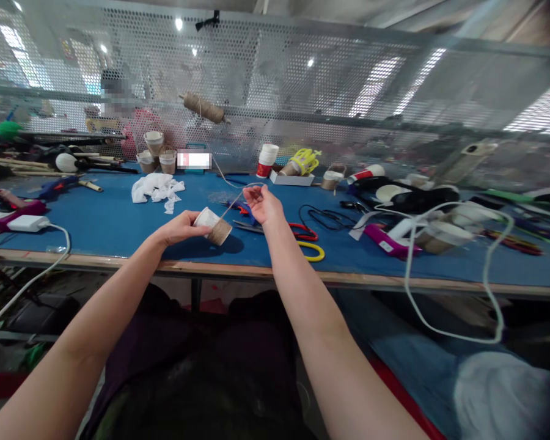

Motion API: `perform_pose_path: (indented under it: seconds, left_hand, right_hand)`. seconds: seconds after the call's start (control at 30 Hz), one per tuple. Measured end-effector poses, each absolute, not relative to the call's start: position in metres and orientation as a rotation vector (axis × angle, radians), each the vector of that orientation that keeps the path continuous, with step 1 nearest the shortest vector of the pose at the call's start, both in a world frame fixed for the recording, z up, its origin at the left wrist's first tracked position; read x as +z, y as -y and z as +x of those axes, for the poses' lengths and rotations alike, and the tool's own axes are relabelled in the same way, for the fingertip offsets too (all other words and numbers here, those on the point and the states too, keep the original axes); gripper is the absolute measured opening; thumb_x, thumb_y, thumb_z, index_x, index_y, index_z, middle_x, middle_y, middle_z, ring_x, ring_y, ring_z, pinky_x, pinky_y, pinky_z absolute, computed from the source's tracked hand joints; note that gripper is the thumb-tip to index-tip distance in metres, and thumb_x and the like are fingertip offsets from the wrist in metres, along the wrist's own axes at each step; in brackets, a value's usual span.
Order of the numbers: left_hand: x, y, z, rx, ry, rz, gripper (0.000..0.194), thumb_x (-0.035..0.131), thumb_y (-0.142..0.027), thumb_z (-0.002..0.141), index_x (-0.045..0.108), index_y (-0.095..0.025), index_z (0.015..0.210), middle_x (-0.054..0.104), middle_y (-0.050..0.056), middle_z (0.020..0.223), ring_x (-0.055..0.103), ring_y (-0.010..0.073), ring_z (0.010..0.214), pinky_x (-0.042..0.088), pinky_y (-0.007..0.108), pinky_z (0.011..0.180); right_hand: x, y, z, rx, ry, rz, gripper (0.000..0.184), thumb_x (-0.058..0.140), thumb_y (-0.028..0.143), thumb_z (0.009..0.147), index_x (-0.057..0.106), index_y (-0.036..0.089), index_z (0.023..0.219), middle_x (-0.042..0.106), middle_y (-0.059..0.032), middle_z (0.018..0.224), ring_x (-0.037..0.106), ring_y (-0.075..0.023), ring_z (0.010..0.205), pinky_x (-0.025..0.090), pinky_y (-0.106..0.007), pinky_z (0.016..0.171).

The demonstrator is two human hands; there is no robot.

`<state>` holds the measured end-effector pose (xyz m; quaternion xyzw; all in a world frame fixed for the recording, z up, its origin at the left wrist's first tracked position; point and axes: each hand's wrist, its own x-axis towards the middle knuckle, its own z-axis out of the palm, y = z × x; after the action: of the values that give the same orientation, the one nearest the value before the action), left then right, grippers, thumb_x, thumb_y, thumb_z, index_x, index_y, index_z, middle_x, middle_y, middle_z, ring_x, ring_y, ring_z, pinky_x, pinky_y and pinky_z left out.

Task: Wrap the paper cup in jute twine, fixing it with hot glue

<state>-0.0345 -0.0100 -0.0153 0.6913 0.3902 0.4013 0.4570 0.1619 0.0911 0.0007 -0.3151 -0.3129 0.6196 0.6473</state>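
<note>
My left hand [186, 227] grips a small paper cup [220, 231] tilted on its side above the blue table. Brown twine is wound around part of the cup, and the rest of its wall shows white. From the cup a taut length of twine [231, 206] runs up to my right hand [264, 205], whose fingers are pinched on it. The strand continues back toward a twine spool [205, 108] mounted on the perforated metal screen. Scissors [309, 249] with red and yellow handles and pliers [241, 208] lie beneath and beside my right hand.
Crumpled white tissue [156, 188] lies to the left, before several twine-wrapped cups [167, 160]. Stacked paper cups [266, 161] and a white box [292, 178] stand at the back. Purple glue guns [387, 241] and loose cables [498, 305] lie at both sides.
</note>
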Motion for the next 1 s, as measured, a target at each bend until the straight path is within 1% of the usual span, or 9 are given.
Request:
perform_pose_path:
  seconds: [0.1, 0.27, 0.43, 0.73, 1.0]
  left_hand:
    - [-0.015, 0.01, -0.034, 0.981, -0.947, 1.695, 0.023, 0.064, -0.024, 0.063, 0.067, -0.013, 0.083, 0.069, 0.004, 0.079, 0.06, 0.0167, 0.074, 0.045, 0.027, 0.073]
    - [-0.016, 0.01, -0.034, 0.971, -0.942, 1.689, 0.023, 0.065, -0.024, 0.062, 0.067, -0.013, 0.083, 0.069, 0.005, 0.08, 0.06, 0.0169, 0.074, 0.045, 0.028, 0.073]
    - [-0.016, 0.01, -0.036, 0.987, -0.956, 1.684, 0.025, 0.065, -0.026, 0.063, 0.066, -0.013, 0.085, 0.069, 0.004, 0.081, 0.059, 0.0171, 0.075, 0.045, 0.029, 0.075]
    - [-0.02, 0.006, -0.039, 1.044, -0.933, 1.659, 0.031, 0.068, -0.032, 0.061, 0.065, -0.012, 0.084, 0.065, 0.002, 0.075, 0.056, 0.0139, 0.07, 0.043, 0.027, 0.072]
    - [-0.024, 0.002, -0.042, 1.114, -0.892, 1.637, 0.027, 0.068, -0.028, 0.062, 0.065, -0.012, 0.083, 0.065, 0.002, 0.075, 0.055, 0.0118, 0.07, 0.043, 0.025, 0.072]
  right_hand:
    - [0.001, -0.088, 0.159, 1.435, 0.703, -0.702, 0.038, 0.03, 0.023, 0.093, 0.048, 0.017, 0.059, 0.058, -0.0001, 0.053, 0.062, -0.009, 0.061, 0.055, -0.025, 0.07]
    - [0.002, -0.082, 0.156, 1.46, 0.697, -0.675, 0.038, 0.031, 0.022, 0.092, 0.048, 0.016, 0.059, 0.057, -0.0002, 0.05, 0.061, -0.0092, 0.057, 0.055, -0.026, 0.07]
    - [0.001, -0.082, 0.155, 1.478, 0.677, -0.667, 0.035, 0.032, 0.021, 0.092, 0.048, 0.017, 0.061, 0.055, 0.0015, 0.047, 0.059, -0.0092, 0.055, 0.056, -0.029, 0.071]
    - [0.001, -0.08, 0.157, 1.496, 0.647, -0.698, 0.036, 0.031, 0.018, 0.092, 0.047, 0.016, 0.059, 0.053, 0.0016, 0.046, 0.056, -0.0089, 0.053, 0.056, -0.032, 0.072]
    - [0.0, -0.079, 0.157, 1.488, 0.742, -0.773, 0.038, 0.029, 0.018, 0.092, 0.045, 0.017, 0.058, 0.052, 0.0007, 0.048, 0.056, -0.0092, 0.055, 0.056, -0.032, 0.072]
